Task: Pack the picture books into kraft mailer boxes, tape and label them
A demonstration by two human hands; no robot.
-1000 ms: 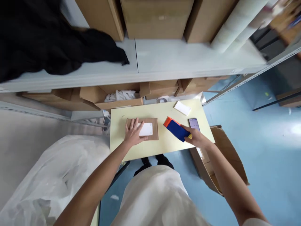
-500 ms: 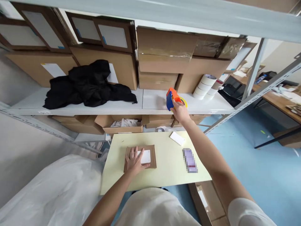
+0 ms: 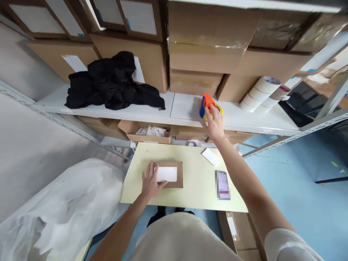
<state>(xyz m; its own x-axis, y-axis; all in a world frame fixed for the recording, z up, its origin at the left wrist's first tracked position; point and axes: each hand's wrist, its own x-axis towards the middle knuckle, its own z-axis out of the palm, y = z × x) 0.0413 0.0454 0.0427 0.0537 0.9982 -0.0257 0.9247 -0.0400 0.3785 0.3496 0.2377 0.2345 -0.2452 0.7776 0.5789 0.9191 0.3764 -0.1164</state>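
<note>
My left hand (image 3: pixel 150 181) rests on the left end of a small brown cardboard box (image 3: pixel 179 175), fingers apart. The box lies flat on the pale yellow table with a white label (image 3: pixel 168 174) on top. Up on the grey shelf, my right hand (image 3: pixel 215 125) has its fingers stretched over an orange and blue tape dispenser (image 3: pixel 208 98) with a yellow roll. The dispenser sits on the shelf surface; the fingertips touch or overlap it, and the grasp looks loosened.
A white slab-like item (image 3: pixel 210 157) and a partly blurred phone (image 3: pixel 223 185) lie on the table's right side. Black cloth (image 3: pixel 114 85), large cartons (image 3: pixel 201 59) and tape rolls (image 3: pixel 259 92) occupy the shelf. White plastic sheeting (image 3: pixel 81 192) bulges at the left.
My right hand has lowered the tape dispenser onto the shelf and its fingers have loosened. My left hand has shifted toward the box's left end, uncovering more of the label. The view tilted.
</note>
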